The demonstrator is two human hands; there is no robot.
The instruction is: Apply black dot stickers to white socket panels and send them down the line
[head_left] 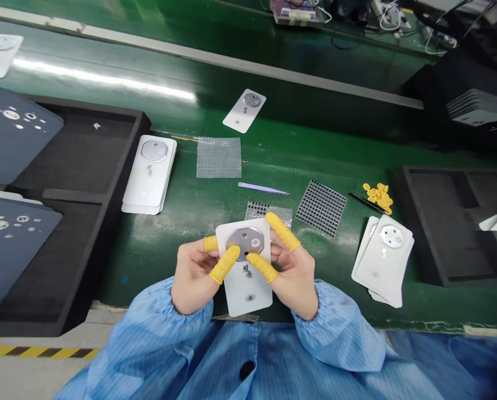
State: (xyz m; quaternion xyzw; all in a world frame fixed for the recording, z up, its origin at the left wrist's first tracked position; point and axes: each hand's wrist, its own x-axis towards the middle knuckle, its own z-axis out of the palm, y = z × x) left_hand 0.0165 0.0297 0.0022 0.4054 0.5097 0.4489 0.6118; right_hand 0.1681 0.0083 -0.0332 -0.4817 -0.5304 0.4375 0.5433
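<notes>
A white phone back cover (237, 294) with a grey octagonal camera plate is held upright-tilted between both hands, close to my body. My left hand (198, 272) grips its left edge, thumb on the plate. My right hand (292, 266) grips the right edge, its thumb pressed near a dark hole low in the plate and its index finger raised past the top corner. Yellow finger cots cover the thumbs and some fingers. Just behind the cover lies a partly hidden sheet of small black dots (269, 211); purple tweezers (263, 189) rest beyond it.
Another black-dot sheet (321, 208), a dark pen-like tool (367, 203) and yellow finger cots (378, 195) lie to the right. White covers are stacked at left (146, 183) and right (384, 266); one cover (244, 111) lies farther back. Black foam trays (102, 222) flank the bench, and a clear dotted sheet (218, 158) lies left of centre.
</notes>
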